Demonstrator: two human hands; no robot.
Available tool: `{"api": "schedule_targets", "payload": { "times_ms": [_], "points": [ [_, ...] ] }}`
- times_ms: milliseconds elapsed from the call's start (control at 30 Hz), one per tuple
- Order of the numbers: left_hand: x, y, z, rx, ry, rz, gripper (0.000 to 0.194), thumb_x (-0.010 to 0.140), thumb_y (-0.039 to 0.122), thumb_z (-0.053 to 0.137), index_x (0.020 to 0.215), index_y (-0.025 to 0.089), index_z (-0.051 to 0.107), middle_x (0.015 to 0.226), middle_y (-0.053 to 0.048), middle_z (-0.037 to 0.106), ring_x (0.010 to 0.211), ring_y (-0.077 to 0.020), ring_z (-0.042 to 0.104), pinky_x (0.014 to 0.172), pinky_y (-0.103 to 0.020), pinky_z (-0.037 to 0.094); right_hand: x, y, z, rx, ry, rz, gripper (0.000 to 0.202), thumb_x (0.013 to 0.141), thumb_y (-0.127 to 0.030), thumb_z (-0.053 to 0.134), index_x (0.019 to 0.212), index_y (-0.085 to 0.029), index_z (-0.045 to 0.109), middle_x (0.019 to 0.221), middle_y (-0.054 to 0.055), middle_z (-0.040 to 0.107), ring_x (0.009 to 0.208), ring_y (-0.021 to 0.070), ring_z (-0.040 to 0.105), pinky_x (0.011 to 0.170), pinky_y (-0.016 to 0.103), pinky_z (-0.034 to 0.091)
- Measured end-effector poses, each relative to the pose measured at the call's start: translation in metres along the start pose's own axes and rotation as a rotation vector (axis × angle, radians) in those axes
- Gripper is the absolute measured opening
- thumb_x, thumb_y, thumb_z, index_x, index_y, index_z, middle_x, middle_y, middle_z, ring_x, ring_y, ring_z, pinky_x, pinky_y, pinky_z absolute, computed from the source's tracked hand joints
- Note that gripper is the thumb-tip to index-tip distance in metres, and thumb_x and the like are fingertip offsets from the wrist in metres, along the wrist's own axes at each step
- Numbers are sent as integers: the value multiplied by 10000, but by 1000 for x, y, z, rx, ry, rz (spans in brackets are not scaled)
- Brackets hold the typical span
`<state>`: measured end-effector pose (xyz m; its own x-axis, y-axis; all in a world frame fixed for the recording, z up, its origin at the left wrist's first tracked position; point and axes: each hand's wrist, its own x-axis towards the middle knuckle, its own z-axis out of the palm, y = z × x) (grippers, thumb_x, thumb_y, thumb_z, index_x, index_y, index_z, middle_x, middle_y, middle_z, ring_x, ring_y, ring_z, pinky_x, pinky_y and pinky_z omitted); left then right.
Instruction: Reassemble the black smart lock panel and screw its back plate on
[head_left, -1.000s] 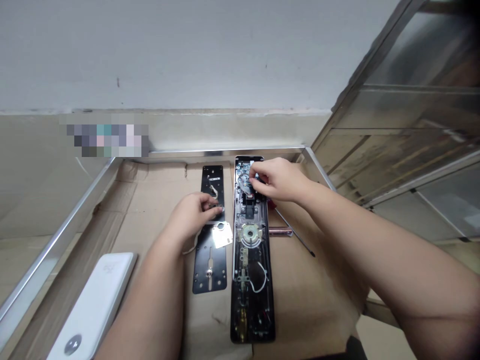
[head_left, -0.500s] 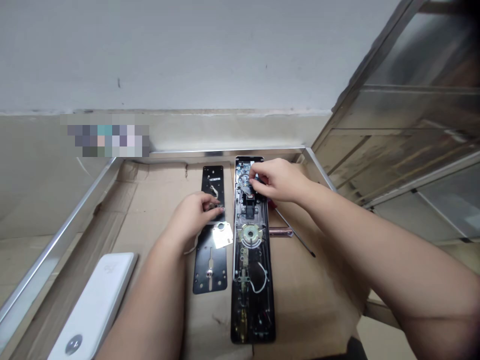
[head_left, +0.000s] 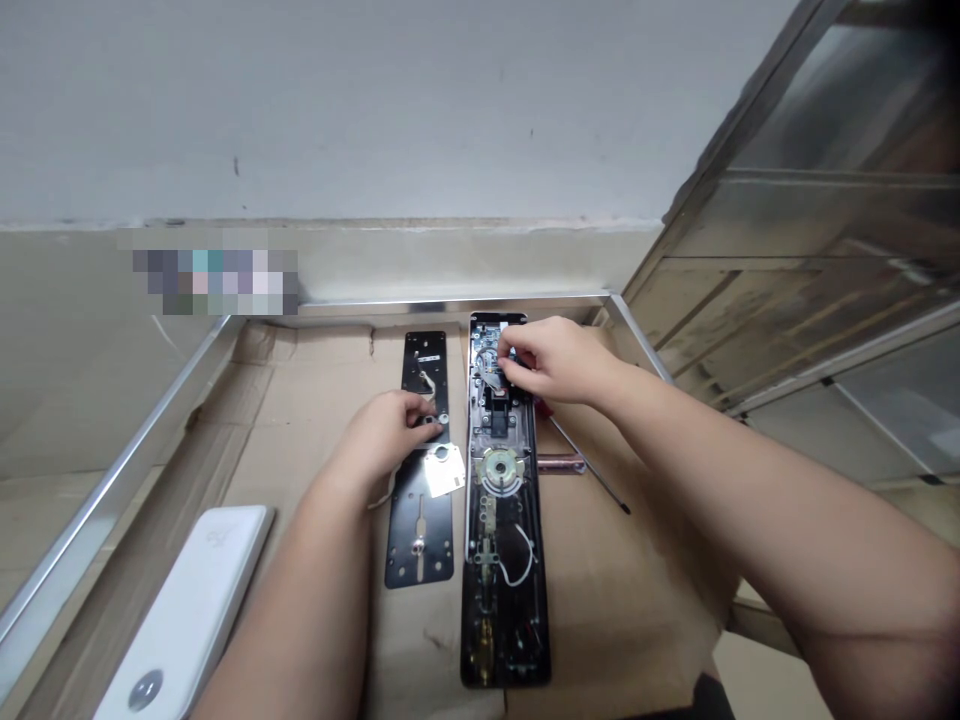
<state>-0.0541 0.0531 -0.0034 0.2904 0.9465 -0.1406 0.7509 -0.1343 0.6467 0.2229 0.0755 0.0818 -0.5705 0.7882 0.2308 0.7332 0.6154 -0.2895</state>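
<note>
A long black lock housing (head_left: 501,555) lies open, showing a circuit board (head_left: 486,336), wires and a round metal hub (head_left: 501,467). My right hand (head_left: 555,362) is over its far end, fingertips pinched together at the board and wires; what they hold is hidden. To the left lies a flat black mounting plate (head_left: 405,520) with slots and holes. My left hand (head_left: 390,425) rests over its middle, thumb and fingers curled close together by a small round part (head_left: 444,420). A shiny metal plate (head_left: 445,472) lies just nearer than these fingers, across the mounting plate.
Right of the housing lie a screwdriver (head_left: 589,464) and a copper-coloured cylinder (head_left: 562,464). A white elongated device (head_left: 199,600) is at the near left. Cardboard (head_left: 315,400) lines the surface, bordered by a raised metal rim (head_left: 450,304). A wall stands behind.
My left fingers have shifted slightly on the mounting plate, and the small round part beside them shows more clearly. My right hand stays at the circuit board.
</note>
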Motion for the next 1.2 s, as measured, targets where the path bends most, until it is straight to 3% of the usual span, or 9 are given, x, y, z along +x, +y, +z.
{"api": "schedule_targets", "payload": {
  "times_ms": [267, 500, 767, 867, 1000, 1100, 1200],
  "points": [
    [-3, 2, -2, -26, -27, -84, 365, 731, 424, 766, 1025, 215, 716, 775, -4, 619, 701, -184, 547, 636, -328, 375, 0, 0, 0, -5, -4, -2, 124, 877, -281, 562, 853, -205, 657, 639, -16, 584, 593, 118, 471, 618, 287, 294],
    [-1, 3, -3, -9, 6, -48, 239, 762, 408, 736, 877, 201, 705, 728, -2, 616, 667, -173, 529, 625, -326, 357, 0, 0, 0, 0, 1, -3, 127, 871, -281, 562, 846, -205, 660, 625, -21, 573, 590, 117, 470, 614, 285, 296],
    [0, -1, -1, -8, 10, -43, 253, 765, 404, 750, 922, 207, 726, 708, -1, 618, 646, -174, 534, 604, -311, 357, 0, 0, 0, 0, -3, -1, 130, 872, -279, 555, 853, -205, 661, 636, -14, 581, 602, 123, 475, 623, 289, 293],
    [-3, 8, -3, -95, 88, 23, 229, 799, 413, 746, 875, 198, 722, 688, 0, 585, 632, -161, 514, 596, -306, 358, 0, 0, 0, 0, 2, -9, 126, 873, -278, 562, 853, -205, 662, 644, -15, 588, 604, 121, 479, 622, 286, 296],
    [-11, 28, -6, -342, 279, 121, 242, 854, 426, 733, 961, 209, 743, 692, 16, 492, 637, -143, 477, 611, -299, 382, 0, 1, 0, 5, 4, -7, 122, 875, -278, 566, 849, -208, 662, 650, -15, 599, 598, 119, 477, 625, 288, 295],
    [-18, 43, -4, -382, 370, 294, 213, 841, 403, 775, 947, 221, 748, 695, 24, 473, 660, -139, 470, 638, -296, 384, 0, 1, 1, 7, 4, -6, 119, 876, -276, 566, 852, -207, 660, 650, -15, 599, 600, 119, 476, 627, 285, 294],
    [-22, 52, 2, -310, 363, 506, 191, 823, 375, 810, 931, 231, 749, 683, 30, 486, 684, -146, 479, 669, -302, 387, 0, 1, 1, -1, 8, -11, 114, 877, -275, 570, 855, -206, 657, 641, -17, 592, 599, 120, 474, 627, 281, 294]
  ]
}}
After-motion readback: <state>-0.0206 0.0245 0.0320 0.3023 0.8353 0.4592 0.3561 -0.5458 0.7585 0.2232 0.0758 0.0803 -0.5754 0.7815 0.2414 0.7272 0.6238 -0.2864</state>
